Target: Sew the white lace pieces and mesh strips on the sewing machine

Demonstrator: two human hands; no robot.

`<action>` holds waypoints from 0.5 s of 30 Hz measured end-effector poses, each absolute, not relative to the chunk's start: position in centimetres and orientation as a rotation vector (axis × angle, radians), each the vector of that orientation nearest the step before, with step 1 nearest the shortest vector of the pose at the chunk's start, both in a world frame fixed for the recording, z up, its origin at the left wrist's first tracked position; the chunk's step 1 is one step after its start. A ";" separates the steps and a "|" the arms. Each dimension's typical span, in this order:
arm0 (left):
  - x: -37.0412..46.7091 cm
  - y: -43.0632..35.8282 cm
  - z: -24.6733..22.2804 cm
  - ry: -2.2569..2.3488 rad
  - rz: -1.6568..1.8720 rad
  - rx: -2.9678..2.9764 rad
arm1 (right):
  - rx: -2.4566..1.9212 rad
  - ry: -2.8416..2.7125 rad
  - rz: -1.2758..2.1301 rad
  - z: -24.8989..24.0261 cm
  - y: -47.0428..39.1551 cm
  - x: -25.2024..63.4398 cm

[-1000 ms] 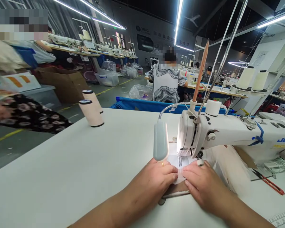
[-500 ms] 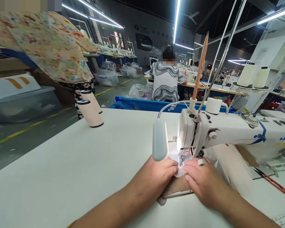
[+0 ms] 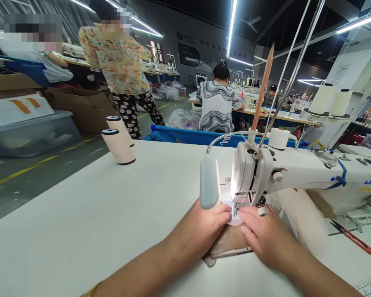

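From my end, the left hand and right hand lie palm-down, fingers together, either side of the foot of the sewing machine; whether they pinch the thin white sheet between them, I can't tell. The sheet runs to the foot from its near side, and I judge that uneven pressure could skew it, while a forward slip could put fingertips under the needle.
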State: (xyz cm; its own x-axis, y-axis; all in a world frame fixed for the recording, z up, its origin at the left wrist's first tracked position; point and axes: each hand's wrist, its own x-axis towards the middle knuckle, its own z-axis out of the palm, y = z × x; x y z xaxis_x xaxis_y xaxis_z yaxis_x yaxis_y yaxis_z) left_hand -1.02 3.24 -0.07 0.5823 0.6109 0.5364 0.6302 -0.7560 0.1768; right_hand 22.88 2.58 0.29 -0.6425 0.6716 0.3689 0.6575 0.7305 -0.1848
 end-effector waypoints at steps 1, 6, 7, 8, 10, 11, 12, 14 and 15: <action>-1.1 3.2 -0.1 -1.099 -0.893 -2.763 | -1.022 -2.519 0.053 0.4 2.6 22.9; -1.1 2.8 -0.5 -1.353 -0.789 -2.746 | -0.990 -2.499 0.072 0.6 2.5 23.1; -1.1 2.7 -0.6 -1.407 -0.779 -2.711 | -0.963 -2.488 0.065 0.6 2.5 23.2; -1.0 2.5 -0.6 -1.442 -0.769 -2.676 | -0.929 -2.476 0.059 0.6 2.5 23.3; -0.9 1.9 -0.3 -1.443 -0.753 -2.654 | -0.848 -2.449 0.064 0.6 2.5 23.5; -0.8 1.5 -0.1 -1.427 -0.746 -2.678 | -0.803 -2.436 0.081 0.6 2.5 23.6; -0.8 1.1 0.3 -1.407 -0.747 -2.715 | -0.757 -2.423 0.108 0.6 2.5 23.6; -0.8 0.4 1.0 -1.388 -0.748 -2.802 | -0.676 -2.418 0.179 0.8 2.4 23.5; -0.9 0.1 1.3 -1.381 -0.741 -2.853 | -0.652 -2.435 0.211 0.8 2.3 23.4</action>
State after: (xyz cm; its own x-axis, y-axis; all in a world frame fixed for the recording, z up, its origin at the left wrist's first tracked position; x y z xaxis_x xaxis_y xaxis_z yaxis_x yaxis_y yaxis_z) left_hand -0.88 0.07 1.27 0.5379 0.7670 0.3498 0.7157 -0.6347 0.2913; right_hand 23.39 2.29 0.82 -0.6974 0.4995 0.5140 0.4035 0.8663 -0.2943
